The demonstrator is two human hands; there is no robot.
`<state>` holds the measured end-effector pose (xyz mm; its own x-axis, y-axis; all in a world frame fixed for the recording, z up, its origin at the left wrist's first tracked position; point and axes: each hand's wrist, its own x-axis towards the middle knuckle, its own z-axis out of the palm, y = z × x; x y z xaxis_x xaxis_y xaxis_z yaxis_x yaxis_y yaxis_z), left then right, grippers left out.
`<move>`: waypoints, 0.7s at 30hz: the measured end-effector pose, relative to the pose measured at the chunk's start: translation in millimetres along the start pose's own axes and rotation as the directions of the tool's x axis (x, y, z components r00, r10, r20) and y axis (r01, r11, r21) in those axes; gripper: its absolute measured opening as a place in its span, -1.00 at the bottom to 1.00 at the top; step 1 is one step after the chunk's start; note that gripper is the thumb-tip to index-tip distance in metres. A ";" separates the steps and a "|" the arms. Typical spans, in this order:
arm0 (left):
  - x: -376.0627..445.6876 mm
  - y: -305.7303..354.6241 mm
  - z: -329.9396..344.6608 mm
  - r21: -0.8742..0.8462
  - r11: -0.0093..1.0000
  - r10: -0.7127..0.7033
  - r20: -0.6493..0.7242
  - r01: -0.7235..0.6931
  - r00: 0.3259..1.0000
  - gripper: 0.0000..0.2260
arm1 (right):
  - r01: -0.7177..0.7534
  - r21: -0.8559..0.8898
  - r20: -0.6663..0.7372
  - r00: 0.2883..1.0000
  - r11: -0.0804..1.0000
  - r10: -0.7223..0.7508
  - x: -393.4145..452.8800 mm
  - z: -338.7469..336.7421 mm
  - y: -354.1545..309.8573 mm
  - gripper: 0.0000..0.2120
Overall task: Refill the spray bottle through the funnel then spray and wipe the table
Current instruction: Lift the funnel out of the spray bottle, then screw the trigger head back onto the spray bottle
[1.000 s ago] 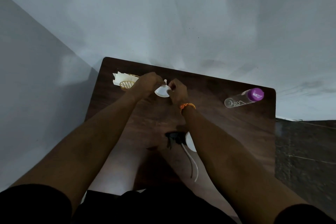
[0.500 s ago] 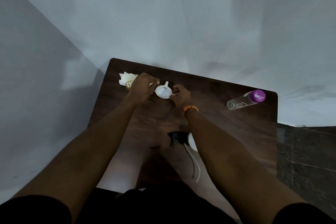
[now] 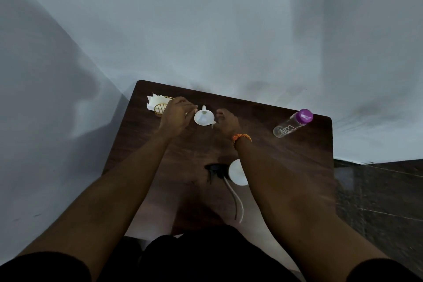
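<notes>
At the far left of the dark wooden desk (image 3: 286, 167): white funnel (image 3: 204, 117), wide mouth toward the camera, spout pointing to the far edge; what it rests on cannot be told. Left hand (image 3: 176, 114) just beside the funnel's left rim, fingers loosely curled, holding nothing visible. Right hand (image 3: 227, 122) at the funnel's right rim, fingers curled; whether this grip pinches the rim cannot be told. Orange wristband (image 3: 241, 138) on the right wrist. Far left corner: gold wire holder with white napkins (image 3: 158, 104), close to the edge. Far right corner: clear bottle with purple cap (image 3: 293, 123), lying on its side near the edge. Near centre, between the forearms: black spray head with white dip tube (image 3: 219, 173), detached, partly hidden behind the right forearm. Bare wood between bottle and right forearm.
</notes>
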<state>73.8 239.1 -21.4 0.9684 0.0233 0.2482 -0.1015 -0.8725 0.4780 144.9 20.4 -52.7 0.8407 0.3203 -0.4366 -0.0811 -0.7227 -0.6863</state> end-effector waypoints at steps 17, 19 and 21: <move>-120.0 58.1 92.3 -0.042 0.987 -0.118 0.485 0.158 0.867 -0.66 | 0.056 -0.042 -0.030 0.998 0.998 -0.057 -90.5 -44.4 53.9 -0.64; -129.6 75.1 97.1 -0.041 0.976 -0.154 0.572 0.215 0.806 -0.61 | 0.062 -0.053 -0.043 0.997 0.997 -0.064 -103.2 -48.6 63.7 -0.66; -133.0 99.8 91.9 -0.013 0.967 -0.193 0.620 0.256 0.760 -0.62 | 0.063 -0.041 -0.061 0.996 0.997 -0.066 -116.3 -51.5 71.3 -0.68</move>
<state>-44.2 104.0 -84.1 0.8969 -0.1168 -0.4264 0.1469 -0.8310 0.5365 69.0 -99.9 -20.9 0.8754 0.3291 -0.3540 -0.0053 -0.7258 -0.6879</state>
